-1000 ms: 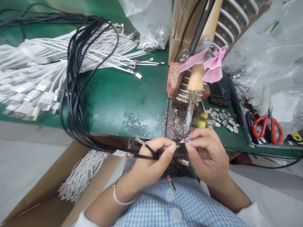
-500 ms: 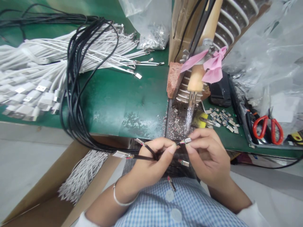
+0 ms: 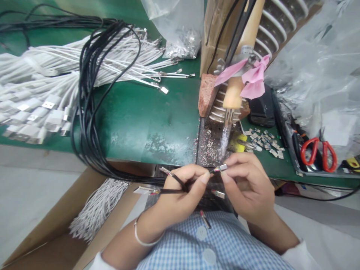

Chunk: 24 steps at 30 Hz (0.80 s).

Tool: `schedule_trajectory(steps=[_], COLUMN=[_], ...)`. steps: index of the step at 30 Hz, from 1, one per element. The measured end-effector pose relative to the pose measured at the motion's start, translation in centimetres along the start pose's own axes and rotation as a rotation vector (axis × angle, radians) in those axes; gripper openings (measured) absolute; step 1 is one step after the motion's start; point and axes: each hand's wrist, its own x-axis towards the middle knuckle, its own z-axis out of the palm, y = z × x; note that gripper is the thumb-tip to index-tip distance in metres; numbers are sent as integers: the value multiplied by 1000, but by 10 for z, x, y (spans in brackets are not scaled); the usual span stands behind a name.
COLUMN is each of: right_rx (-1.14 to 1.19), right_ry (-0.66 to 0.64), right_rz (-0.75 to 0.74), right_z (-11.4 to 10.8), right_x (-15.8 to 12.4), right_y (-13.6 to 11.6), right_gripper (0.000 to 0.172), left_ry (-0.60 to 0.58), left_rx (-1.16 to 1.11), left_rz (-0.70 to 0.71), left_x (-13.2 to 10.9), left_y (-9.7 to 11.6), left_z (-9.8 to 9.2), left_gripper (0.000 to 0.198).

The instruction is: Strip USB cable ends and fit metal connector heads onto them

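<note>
My left hand point(image 3: 180, 195) is closed around several thin black cables point(image 3: 171, 190) whose metal-tipped ends stick out to the left and upward. My right hand point(image 3: 247, 187) pinches a small metal connector point(image 3: 223, 167) on the end of one black cable, held between thumb and forefinger just in front of my chest. Both hands sit below the tip of a wooden-handled soldering iron point(image 3: 234, 93) fixed over a solder-spattered plate point(image 3: 209, 144). The black cable bundle point(image 3: 87, 101) loops away to the left over the green bench.
White cables point(image 3: 36, 86) with USB plugs lie heaped at left. A cardboard box point(image 3: 92, 210) with white cables stands below the bench edge. Small metal shells point(image 3: 264, 140), red scissors point(image 3: 317, 150), plastic bags point(image 3: 317, 71) and a brick point(image 3: 206, 93) are at right.
The loose cable ends at my left hand have dipped slightly; both hands stay almost still.
</note>
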Motion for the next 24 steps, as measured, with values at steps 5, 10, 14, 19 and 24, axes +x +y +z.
schedule_trajectory(steps=[5, 10, 14, 19, 24], right_rx=[25, 24, 28, 61, 99], right_ry=[-17, -27, -26, -9, -4], right_rz=[-8, 7, 2, 22, 53], right_z=[1, 0, -2, -4, -5], right_x=[-1, -4, -6, -10, -15], right_y=[1, 1, 0, 0, 0], right_gripper=[20, 20, 20, 21, 23], left_ry=[4, -7, 0, -23, -51], left_rx=[38, 55, 35, 58, 80], left_rz=[7, 9, 32, 41, 41], left_x=[-1, -3, -4, -6, -9], left_y=[2, 2, -1, -2, -1], left_z=[-2, -2, 0, 1, 0], left_gripper=[20, 21, 19, 18, 20])
